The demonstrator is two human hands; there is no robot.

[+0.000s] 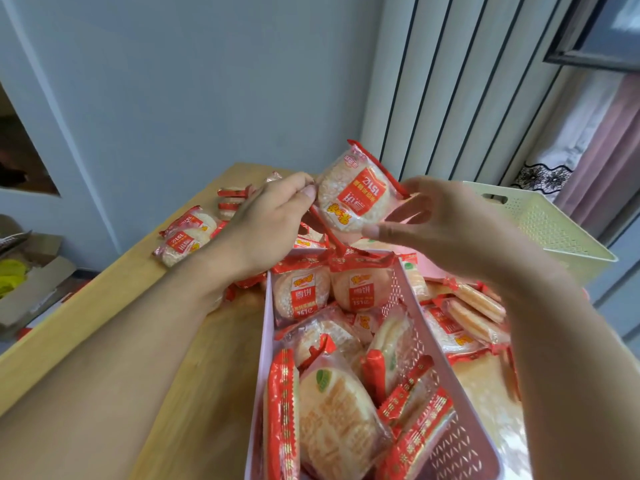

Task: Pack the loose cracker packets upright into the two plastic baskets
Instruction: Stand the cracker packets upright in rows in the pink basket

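Observation:
A cracker packet (355, 195) with red ends is held up in the air, upside down, over the far end of the pink basket (460, 441). My left hand (273, 220) pinches its left edge between thumb and fingers. My right hand (446, 223) holds its right edge with curled fingers. The pink basket in front of me contains several packets, two standing upright at its far end (332, 292) and others leaning or lying. A cream basket (550, 223) stands at the right, its inside hidden.
Loose packets lie on the wooden table (194, 358) at the far left (185, 237) and to the right of the pink basket (464, 317). An open cardboard box (31, 282) sits on the floor at left. A white radiator stands behind the table.

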